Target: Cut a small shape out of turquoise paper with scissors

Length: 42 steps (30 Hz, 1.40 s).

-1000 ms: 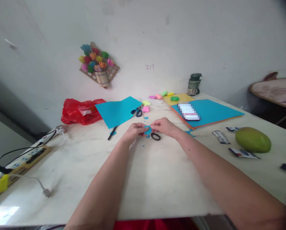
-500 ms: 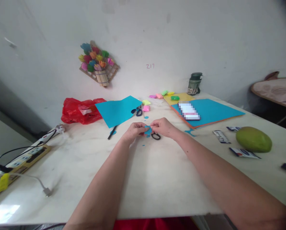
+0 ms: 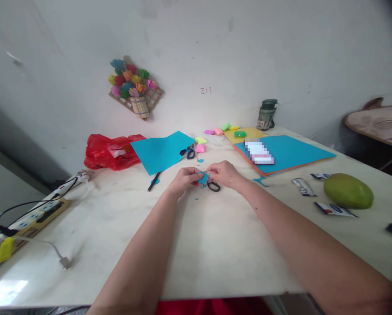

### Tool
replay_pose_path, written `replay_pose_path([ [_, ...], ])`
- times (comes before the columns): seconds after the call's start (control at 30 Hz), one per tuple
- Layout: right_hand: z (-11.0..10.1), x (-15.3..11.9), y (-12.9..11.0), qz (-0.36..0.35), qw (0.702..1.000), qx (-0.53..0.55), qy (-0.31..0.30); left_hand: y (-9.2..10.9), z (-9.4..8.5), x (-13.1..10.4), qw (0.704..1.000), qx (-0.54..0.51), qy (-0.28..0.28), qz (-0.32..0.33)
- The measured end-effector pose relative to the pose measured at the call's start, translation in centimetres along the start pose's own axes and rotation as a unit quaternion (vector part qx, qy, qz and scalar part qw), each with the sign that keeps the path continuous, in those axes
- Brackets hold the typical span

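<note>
Between my hands, over the middle of the table, is a small cut piece of blue paper (image 3: 203, 178). My left hand (image 3: 186, 179) pinches its left side between thumb and fingers. The fingertips of my right hand (image 3: 222, 173) are closed on its right edge. A black scissor handle (image 3: 213, 187) shows just below my right hand; the blades cannot be made out. Tiny blue scraps (image 3: 196, 199) lie on the table nearby. Behind my hands rests another pair of dark-handled scissors (image 3: 191, 153), beside a large blue sheet (image 3: 163, 150).
A black pen (image 3: 153, 181) and red plastic bag (image 3: 112, 153) lie left, with a power strip (image 3: 41, 214) nearer. To the right are a phone (image 3: 259, 152) on stacked paper (image 3: 297, 151), a green fruit (image 3: 347, 191) and small packets (image 3: 335, 209). A bottle (image 3: 267, 114) stands behind.
The small blue paper piece has turned slightly between my fingers. Both hands stay in nearly the same place.
</note>
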State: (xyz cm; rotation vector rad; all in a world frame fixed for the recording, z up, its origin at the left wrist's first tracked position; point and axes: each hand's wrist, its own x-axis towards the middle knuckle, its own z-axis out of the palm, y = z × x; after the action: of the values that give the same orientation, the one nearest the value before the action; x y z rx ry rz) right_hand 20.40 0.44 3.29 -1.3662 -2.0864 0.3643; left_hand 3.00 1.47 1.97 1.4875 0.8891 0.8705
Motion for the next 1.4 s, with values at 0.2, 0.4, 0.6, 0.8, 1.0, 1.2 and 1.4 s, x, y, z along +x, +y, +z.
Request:
replay_pose_path([
  [0.2,0.1,0.1,0.4,0.004,0.999,0.03,0.012,-0.1,-0.1,-0.1,1.0,-0.019,-0.001,-0.015],
  [0.4,0.3,0.1,0.9,-0.016,0.997,0.071,0.002,-0.3,-0.3,0.0,0.999,-0.037,-0.016,-0.012],
  [0.6,0.1,0.1,0.7,-0.027,0.997,0.074,-0.01,-0.3,-0.3,0.0,0.999,-0.03,-0.023,-0.005],
  [0.8,0.2,0.1,0.8,-0.03,0.998,0.059,-0.017,-0.2,-0.2,0.0,0.999,-0.026,-0.02,-0.007],
  [1.0,0.6,0.1,1.2,-0.024,0.997,0.071,-0.011,-0.1,-0.1,0.0,1.0,-0.023,-0.011,-0.012],
  [1.2,0.7,0.2,1.5,-0.01,0.997,0.081,0.015,-0.1,0.0,0.1,1.0,-0.019,-0.004,-0.013],
  [1.4,0.8,0.1,1.0,0.028,0.989,0.145,0.015,-0.5,-0.1,0.2,0.999,-0.019,-0.028,-0.004],
])
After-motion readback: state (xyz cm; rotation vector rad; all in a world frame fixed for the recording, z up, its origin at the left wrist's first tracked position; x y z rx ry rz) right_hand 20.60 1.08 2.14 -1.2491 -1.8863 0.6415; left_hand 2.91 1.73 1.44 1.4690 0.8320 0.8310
